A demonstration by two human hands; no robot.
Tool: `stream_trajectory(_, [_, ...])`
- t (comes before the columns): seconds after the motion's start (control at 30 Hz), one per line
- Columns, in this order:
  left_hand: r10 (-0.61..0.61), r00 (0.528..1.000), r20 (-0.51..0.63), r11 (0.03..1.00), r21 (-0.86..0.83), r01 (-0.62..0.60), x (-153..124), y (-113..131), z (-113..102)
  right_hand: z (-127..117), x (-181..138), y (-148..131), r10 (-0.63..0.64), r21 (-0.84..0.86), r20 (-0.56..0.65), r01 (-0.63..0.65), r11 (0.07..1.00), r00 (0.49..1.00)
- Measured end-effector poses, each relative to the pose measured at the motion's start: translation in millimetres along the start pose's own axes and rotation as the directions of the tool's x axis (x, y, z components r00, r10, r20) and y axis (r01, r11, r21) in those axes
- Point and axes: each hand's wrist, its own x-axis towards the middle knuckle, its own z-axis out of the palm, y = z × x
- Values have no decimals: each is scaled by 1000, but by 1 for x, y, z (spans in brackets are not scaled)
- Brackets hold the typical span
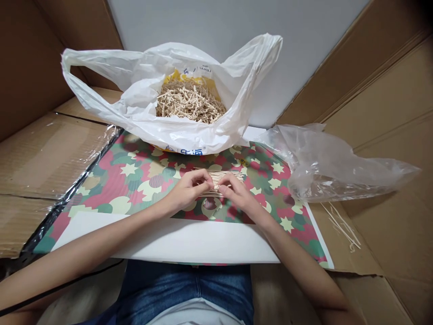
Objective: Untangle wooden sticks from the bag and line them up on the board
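Note:
Thin pale strands (226, 176) lie side by side in a loose bundle on the patterned sheet. Directly over the bundle, my left hand (193, 184) is closed in a pinch, with thumb and forefinger together. My right hand (234, 187) pinches the same way, its fingertips almost meeting those of the left. A small pale bit of strand shows between the fingertips; its ends are hidden by the fingers and hard to tell from the bundle below. Behind both hands stands an open white plastic bag (135, 110), holding a heap of short pale twisted pieces (189, 101).
A crumpled clear plastic bag (338, 164) lies at the right. Several loose strands (341, 225) rest on cardboard beside it. A white sheet (189, 241) covers the near edge. Cardboard walls (395, 104) stand on both sides, and a black cable (67, 283) crosses at lower left.

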Motion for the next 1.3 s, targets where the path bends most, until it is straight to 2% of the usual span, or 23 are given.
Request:
stream_trajectory(0.07, [17,998,52,999,34,-19,-1,1,0,-7,3,3,32,87,54,-36,996,998])
stream_trajectory(0.23, [40,993,113,994,101,-51,-2,1,0,-14,6,6,53,113,172,-73,991,984])
stream_trajectory(0.57, [6,997,-72,1000,12,-5,-1,-4,2,-6,-1,-7,61,-34,9,-60,998,998])
stream_trajectory(0.7, [65,993,-103,992,110,-54,-3,-5,2,-6,-4,-6,47,-108,-33,-51,993,998])
stream_trajectory(0.8, [211,973,-93,937,304,-174,-6,-4,2,-7,-5,-3,-19,-127,-86,8,992,996])
stream_trajectory(0.9, [308,947,-95,881,403,-247,-8,-5,2,-9,-4,-1,-68,-156,-92,53,986,993])
stream_trajectory(1.07, [357,931,-78,846,450,-286,-10,-7,3,-10,-4,-1,-140,-253,-52,122,960,989])
stream_trajectory(1.3, [403,910,95,748,538,-388,-10,0,-3,-11,-6,0,-243,-352,-68,205,913,968])
